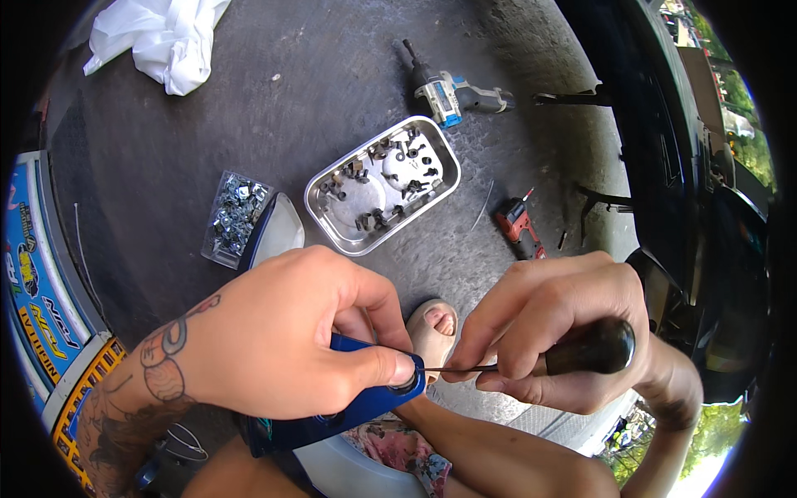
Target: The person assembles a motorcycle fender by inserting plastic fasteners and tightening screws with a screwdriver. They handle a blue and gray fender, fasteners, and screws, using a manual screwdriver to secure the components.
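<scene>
My left hand (303,340) grips a glossy blue plastic panel (349,422), with its thumb pressed near a small black grommet (404,380) at the panel's end. In my right hand (573,307), closed fingers hold an awl-like pick by its dark rounded handle (594,347). The pick's thin metal shaft points left, and its tip reaches the panel's edge by the left thumb. Whether the tip is inside the grommet I cannot tell. Beyond my left wrist a pale, blue-edged curved piece (281,230) sticks out; whether it belongs to the same panel is hidden.
A metal tray (382,184) of bolts and fasteners lies ahead, left of it a clear box (238,217) of metal clips. Farther off are a grey power driver (448,90) and white bag (170,41). A red driver (519,222) lies right, beside dark vehicle bodywork (656,124).
</scene>
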`<action>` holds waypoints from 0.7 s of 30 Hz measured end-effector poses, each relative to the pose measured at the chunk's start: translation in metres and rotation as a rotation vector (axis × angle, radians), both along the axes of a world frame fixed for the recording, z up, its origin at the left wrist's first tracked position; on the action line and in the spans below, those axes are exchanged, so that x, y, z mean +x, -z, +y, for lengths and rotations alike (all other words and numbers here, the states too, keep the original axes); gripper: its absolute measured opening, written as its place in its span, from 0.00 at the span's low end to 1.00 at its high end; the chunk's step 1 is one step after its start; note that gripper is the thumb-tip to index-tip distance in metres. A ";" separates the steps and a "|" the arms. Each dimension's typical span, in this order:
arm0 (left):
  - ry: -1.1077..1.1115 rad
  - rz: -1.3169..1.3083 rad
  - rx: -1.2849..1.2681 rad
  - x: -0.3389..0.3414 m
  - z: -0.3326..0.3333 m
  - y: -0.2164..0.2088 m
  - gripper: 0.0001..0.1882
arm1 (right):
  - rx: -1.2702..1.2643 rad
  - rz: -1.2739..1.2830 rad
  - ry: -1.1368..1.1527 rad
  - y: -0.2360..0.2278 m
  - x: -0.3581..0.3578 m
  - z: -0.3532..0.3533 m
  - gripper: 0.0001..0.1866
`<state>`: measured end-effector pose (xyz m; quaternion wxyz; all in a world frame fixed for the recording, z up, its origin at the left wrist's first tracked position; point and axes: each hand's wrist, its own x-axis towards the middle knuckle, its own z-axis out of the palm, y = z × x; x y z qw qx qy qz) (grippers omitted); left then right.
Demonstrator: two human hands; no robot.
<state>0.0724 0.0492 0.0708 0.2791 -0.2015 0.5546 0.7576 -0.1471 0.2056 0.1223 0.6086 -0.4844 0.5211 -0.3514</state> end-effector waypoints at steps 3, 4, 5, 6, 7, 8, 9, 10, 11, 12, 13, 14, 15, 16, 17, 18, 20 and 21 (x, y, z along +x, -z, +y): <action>-0.006 -0.040 -0.023 0.008 -0.003 -0.001 0.10 | 0.027 -0.124 -0.079 0.010 0.004 -0.015 0.11; -0.001 -0.083 -0.012 0.011 -0.006 -0.003 0.10 | 0.036 -0.168 -0.087 0.014 0.006 -0.019 0.10; -0.006 -0.084 -0.022 0.014 -0.007 -0.005 0.09 | 0.056 -0.137 -0.117 0.018 0.008 -0.024 0.10; -0.021 -0.073 -0.031 0.016 -0.008 -0.006 0.09 | 0.040 -0.141 -0.090 0.024 0.012 -0.026 0.10; -0.035 -0.061 -0.041 0.019 -0.009 -0.008 0.09 | 0.047 -0.135 -0.083 0.028 0.015 -0.030 0.11; -0.049 -0.080 -0.026 0.019 -0.009 -0.006 0.09 | 0.015 -0.160 -0.056 0.033 0.019 -0.032 0.11; -0.069 -0.060 -0.020 0.021 -0.011 -0.007 0.09 | -0.044 -0.214 -0.035 0.037 0.022 -0.034 0.12; -0.045 -0.101 -0.017 0.023 -0.013 -0.009 0.08 | -0.046 -0.234 -0.028 0.039 0.024 -0.035 0.12; -0.032 -0.122 -0.012 0.025 -0.015 -0.009 0.08 | -0.044 -0.252 -0.020 0.040 0.026 -0.037 0.12; -0.030 -0.128 -0.003 0.025 -0.015 -0.009 0.08 | -0.043 -0.271 -0.011 0.040 0.027 -0.039 0.13; -0.039 -0.118 0.008 0.026 -0.016 -0.007 0.07 | -0.041 -0.289 -0.002 0.041 0.028 -0.040 0.13; -0.058 -0.086 0.009 0.026 -0.014 -0.005 0.07 | -0.038 -0.289 -0.012 0.040 0.029 -0.042 0.13; -0.076 -0.053 0.010 0.027 -0.013 -0.003 0.07 | -0.055 -0.265 -0.037 0.039 0.030 -0.044 0.14; -0.101 0.004 0.002 0.027 -0.010 0.000 0.07 | -0.035 -0.279 -0.028 0.038 0.030 -0.046 0.14; -0.104 0.043 -0.014 0.028 -0.010 0.001 0.07 | -0.036 -0.267 -0.033 0.037 0.031 -0.047 0.14; -0.123 0.053 -0.007 0.029 -0.009 0.003 0.07 | -0.037 -0.254 -0.037 0.037 0.032 -0.049 0.15; -0.120 0.054 -0.018 0.032 -0.008 0.005 0.07 | 0.002 -0.223 -0.069 0.034 0.032 -0.051 0.15; -0.120 0.066 -0.030 0.032 -0.008 0.006 0.07 | 0.022 -0.208 -0.086 0.032 0.031 -0.053 0.15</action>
